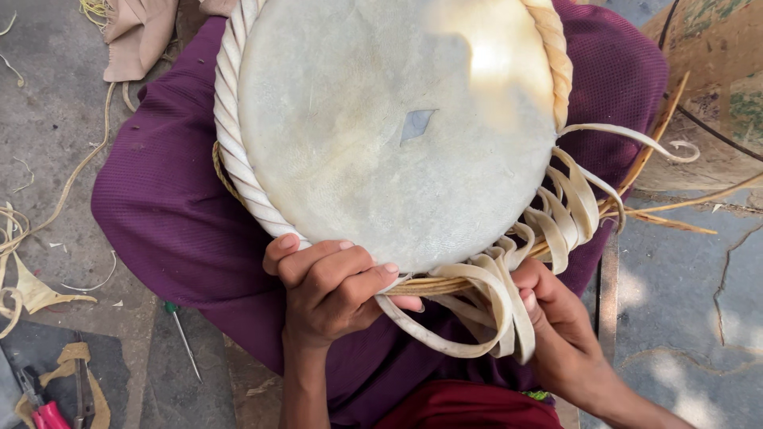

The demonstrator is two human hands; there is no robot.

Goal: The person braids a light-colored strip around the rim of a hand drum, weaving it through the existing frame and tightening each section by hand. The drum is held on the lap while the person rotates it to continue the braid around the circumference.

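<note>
The left hand's (326, 290) fingers curl tight over the drum's (397, 119) near rim, pinching a loop of pale strap (445, 342). That strap runs rightward to the right hand (560, 334), whose fingers grip the bundled loops (556, 218).

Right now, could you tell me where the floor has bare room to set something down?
Bare floor lies right of the right hand, below the strips. Left, scraps, screwdriver and pliers crowd it; the drum fills the lap.
</note>
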